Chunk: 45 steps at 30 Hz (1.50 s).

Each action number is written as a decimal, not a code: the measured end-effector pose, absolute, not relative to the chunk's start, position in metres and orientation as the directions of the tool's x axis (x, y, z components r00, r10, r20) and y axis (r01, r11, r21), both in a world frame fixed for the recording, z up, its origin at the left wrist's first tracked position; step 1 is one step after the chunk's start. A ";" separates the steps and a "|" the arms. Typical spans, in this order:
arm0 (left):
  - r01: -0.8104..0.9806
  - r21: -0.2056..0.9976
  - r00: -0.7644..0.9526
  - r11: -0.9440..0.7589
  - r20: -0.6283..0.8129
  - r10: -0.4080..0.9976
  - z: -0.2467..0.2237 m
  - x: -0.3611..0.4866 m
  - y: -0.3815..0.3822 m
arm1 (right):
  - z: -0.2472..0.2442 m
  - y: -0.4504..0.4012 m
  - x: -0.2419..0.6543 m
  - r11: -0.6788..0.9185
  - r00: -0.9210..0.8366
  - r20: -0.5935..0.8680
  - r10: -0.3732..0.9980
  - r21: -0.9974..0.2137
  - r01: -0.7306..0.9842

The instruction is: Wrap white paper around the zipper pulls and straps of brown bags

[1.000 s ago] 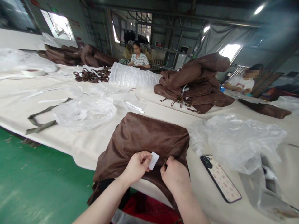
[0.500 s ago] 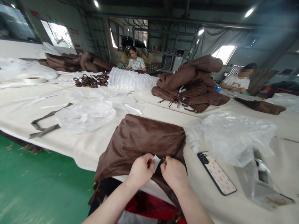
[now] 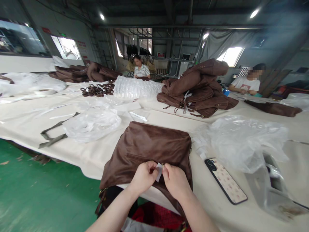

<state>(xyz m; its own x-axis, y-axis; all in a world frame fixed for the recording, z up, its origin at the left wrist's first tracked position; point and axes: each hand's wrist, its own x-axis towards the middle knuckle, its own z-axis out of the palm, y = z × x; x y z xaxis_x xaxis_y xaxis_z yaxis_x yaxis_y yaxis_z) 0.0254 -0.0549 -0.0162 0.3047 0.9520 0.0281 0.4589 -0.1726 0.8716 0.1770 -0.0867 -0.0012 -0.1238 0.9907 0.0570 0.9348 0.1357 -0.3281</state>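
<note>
A dark brown leather bag (image 3: pixel 154 138) lies at the table's front edge, its lower part hanging over. My left hand (image 3: pixel 145 176) pinches a small white slip (image 3: pixel 159 172) above the bag, near its zipper line. Close against the slip's right side, my right hand (image 3: pixel 175 180) has its thumb and finger pressed together at a small metal piece, probably the zipper pull. The fingertips of both hands nearly meet. The slip partly covers what lies between them.
Right of the bag are a patterned phone (image 3: pixel 227 182) and clear plastic bags (image 3: pixel 246 138). Behind stand piled brown bags (image 3: pixel 198 88) and bubble wrap (image 3: pixel 137 87). A grey strap (image 3: pixel 54 140) lies left. Two people sit across the table.
My right hand has moved left, up to the white slip, closing the gap between my hands. The slip is more upright. The view has shifted slightly.
</note>
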 end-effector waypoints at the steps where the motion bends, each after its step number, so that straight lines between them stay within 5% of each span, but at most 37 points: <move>1: 0.456 0.874 0.297 -0.167 0.028 0.954 -0.016 0.026 -0.056 | -0.001 -0.088 0.176 0.132 -0.122 0.050 0.991 -0.309 0.942; 10: 0.402 0.908 0.290 -0.117 -0.006 0.957 -0.016 0.034 -0.058 | 0.001 -0.095 0.166 0.180 -0.170 0.061 0.984 -0.294 0.939; 15: 0.421 0.902 0.303 -0.100 -0.035 0.952 -0.018 0.036 -0.056 | -0.006 -0.094 0.178 0.049 -0.041 0.027 0.999 -0.560 0.827; 19: 0.292 0.956 0.293 0.031 -0.120 0.948 -0.025 0.035 -0.055 | -0.015 -0.088 0.188 -0.210 0.053 -0.220 0.974 -0.790 0.575; 25: 0.311 0.950 0.299 -0.026 -0.072 0.951 -0.020 0.035 -0.059 | -0.025 -0.077 0.187 -0.269 -0.004 -0.285 0.959 -0.910 0.316; 35: 0.620 0.681 0.243 -0.391 0.306 0.920 -0.031 0.037 -0.076 | -0.023 -0.073 0.173 -0.318 0.089 -0.318 0.944 -0.948 -0.004; 45: 0.589 0.714 0.209 -0.377 0.316 0.925 -0.019 0.037 -0.070 | -0.023 -0.077 0.177 -0.280 0.007 -0.290 0.957 -0.930 -0.240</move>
<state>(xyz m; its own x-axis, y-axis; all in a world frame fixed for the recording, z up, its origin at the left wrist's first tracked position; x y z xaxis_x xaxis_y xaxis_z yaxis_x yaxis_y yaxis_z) 0.0368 -0.0700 -0.0190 0.2093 0.9253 0.3162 0.5894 -0.3774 0.7143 0.1772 -0.0766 -0.0232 0.0072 0.9571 -0.2897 -0.2397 -0.2796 -0.9297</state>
